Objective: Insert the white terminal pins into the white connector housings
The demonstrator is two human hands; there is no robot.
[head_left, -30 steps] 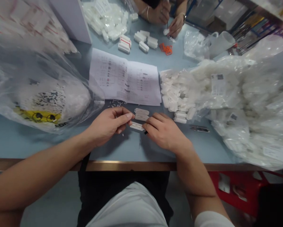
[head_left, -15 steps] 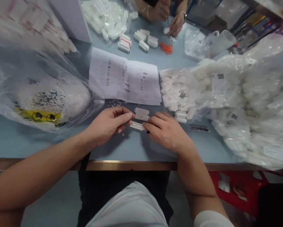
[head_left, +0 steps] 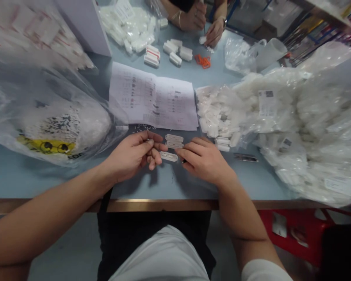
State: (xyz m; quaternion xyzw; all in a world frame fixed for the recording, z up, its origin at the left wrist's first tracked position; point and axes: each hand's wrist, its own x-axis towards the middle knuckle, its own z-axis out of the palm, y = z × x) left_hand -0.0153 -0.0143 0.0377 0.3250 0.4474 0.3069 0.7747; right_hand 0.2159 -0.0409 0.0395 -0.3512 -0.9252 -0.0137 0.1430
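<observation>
My left hand (head_left: 132, 154) rests on the blue table (head_left: 23, 179) with fingers curled and thumb pressed to forefinger, just left of a small white plastic strip (head_left: 168, 156). What the pinch holds is too small to make out. My right hand (head_left: 206, 159) lies closed at the strip's right end, fingertips touching it, with a small dark tool (head_left: 183, 160) poking out beneath the fingers. Two more white strips (head_left: 174, 141) lie side by side just beyond.
A printed paper sheet (head_left: 153, 97) lies behind the strips. Large clear bags of white parts sit at left (head_left: 46, 117) and right (head_left: 295, 125). A metal clip (head_left: 246, 158) lies to the right. Another person's hands (head_left: 204, 23) work at the far edge near white blocks (head_left: 175, 52) and orange bands (head_left: 202, 61).
My left fingers have curled in a little more beside the strip. My right hand has barely shifted. The view has tipped slightly.
</observation>
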